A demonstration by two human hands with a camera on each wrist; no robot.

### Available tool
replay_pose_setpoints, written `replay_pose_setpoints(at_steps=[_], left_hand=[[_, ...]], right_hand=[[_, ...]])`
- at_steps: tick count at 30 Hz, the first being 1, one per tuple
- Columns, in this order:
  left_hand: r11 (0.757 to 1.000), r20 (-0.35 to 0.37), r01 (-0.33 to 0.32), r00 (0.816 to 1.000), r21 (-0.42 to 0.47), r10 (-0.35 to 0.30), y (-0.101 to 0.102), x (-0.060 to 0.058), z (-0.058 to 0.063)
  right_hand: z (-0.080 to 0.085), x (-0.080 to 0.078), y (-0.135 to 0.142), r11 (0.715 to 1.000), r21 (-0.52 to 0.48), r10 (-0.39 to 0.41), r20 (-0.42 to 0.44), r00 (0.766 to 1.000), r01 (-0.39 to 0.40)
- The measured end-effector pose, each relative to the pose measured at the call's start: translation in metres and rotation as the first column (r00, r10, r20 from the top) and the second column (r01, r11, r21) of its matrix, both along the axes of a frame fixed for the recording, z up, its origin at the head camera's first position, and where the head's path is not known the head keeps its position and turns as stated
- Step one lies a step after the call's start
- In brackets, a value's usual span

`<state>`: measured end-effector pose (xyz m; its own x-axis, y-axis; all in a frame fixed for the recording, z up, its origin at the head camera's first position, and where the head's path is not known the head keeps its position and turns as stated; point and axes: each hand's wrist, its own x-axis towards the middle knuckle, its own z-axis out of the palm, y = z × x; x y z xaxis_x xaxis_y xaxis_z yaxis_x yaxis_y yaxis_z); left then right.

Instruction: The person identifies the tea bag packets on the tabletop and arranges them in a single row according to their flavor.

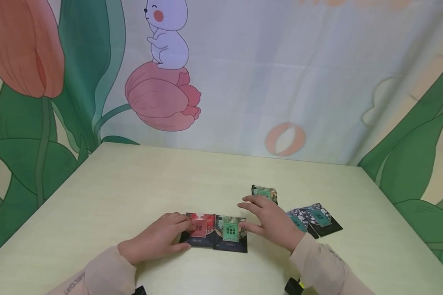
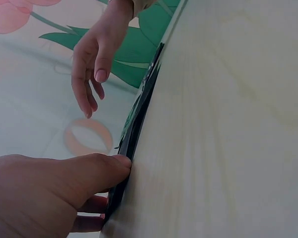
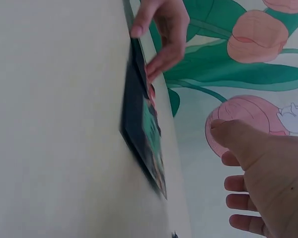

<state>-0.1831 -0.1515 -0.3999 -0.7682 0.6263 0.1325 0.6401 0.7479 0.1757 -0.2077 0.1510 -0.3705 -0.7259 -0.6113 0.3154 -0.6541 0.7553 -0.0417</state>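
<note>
Two flat, dark sachets lie side by side on the table: a sachet with a red label [image 1: 199, 228] and a sachet with a green label [image 1: 230, 232]. My left hand [image 1: 162, 236] holds the red-label sachet by its left end, thumb [image 2: 107, 173] along the near edge and fingers across it. Over the green-label sachet's right side, my right hand [image 1: 271, 221] hovers with fingers spread, holding nothing. The right wrist view shows a gap between this right hand [image 3: 268, 183] and the green-label sachet [image 3: 150, 126].
Behind my right hand lies another green sachet [image 1: 264, 191], partly hidden. To its right are two overlapping dark sachets with white flowers and teal labels [image 1: 320, 218]. The pale table [image 1: 151, 176] meets a curtain printed with tulips [image 1: 162, 98] at its back edge.
</note>
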Motion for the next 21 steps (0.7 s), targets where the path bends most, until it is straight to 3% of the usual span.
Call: replay_pose_setpoints(at_steps=[4, 12, 21], left_hand=[[1.000, 0.003, -0.002, 1.000, 0.002, 0.002, 0.001, 0.000, -0.001], [1.000, 0.007, 0.000, 1.000, 0.012, 0.000, 0.001, 0.002, 0.001], [1.000, 0.007, 0.008, 1.000, 0.013, -0.008, 0.000, 0.000, 0.000]], right_hand=[[0.002, -0.012, 0.008, 1.000, 0.014, -0.024, 0.013, 1.000, 0.024], [-0.008, -0.036, 0.025, 0.995, -0.032, -0.094, 0.131, 0.987, 0.099], [-0.016, -0.052, 0.037, 0.986, -0.028, -0.157, 0.196, 0.968, 0.165]])
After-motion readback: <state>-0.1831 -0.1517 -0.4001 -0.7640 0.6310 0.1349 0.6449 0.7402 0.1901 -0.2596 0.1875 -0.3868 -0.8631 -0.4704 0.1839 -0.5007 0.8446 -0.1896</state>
